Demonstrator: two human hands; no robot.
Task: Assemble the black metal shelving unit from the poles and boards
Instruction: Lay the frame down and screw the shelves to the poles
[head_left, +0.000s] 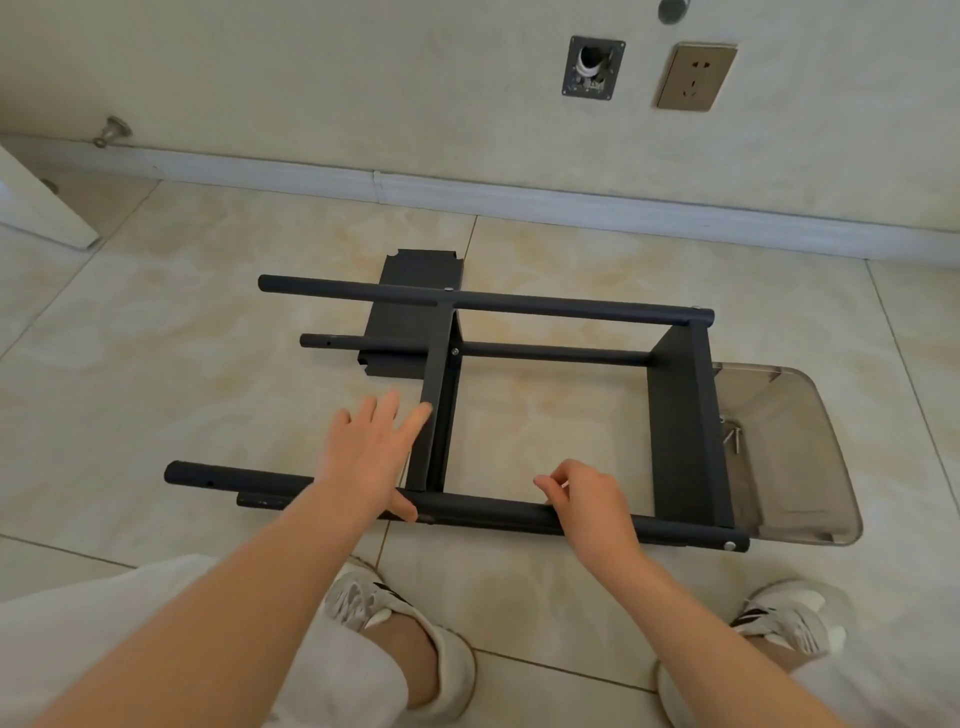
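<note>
The black shelving frame lies on its side on the tiled floor. Its near pole (493, 512) and far pole (571, 307) run left to right, with a lower pole (550, 355) behind. Two boards stand between them: a middle board (441, 395) and an end board (685, 415). A loose board (410, 280) lies flat beyond the frame. My left hand (369, 452) is spread open beside the middle board, thumb touching the near pole. My right hand (587, 499) rests on the near pole, thumb and forefinger pinched on a small pale piece, seemingly a screw.
A clear smoky tray (800, 441) with a few screws (732, 439) lies at the frame's right end. The wall has a skirting board, a socket (693, 78) and an open wall box (592, 67). A white door (41, 208) stands at the left. My shoes (405, 623) are close to the near pole.
</note>
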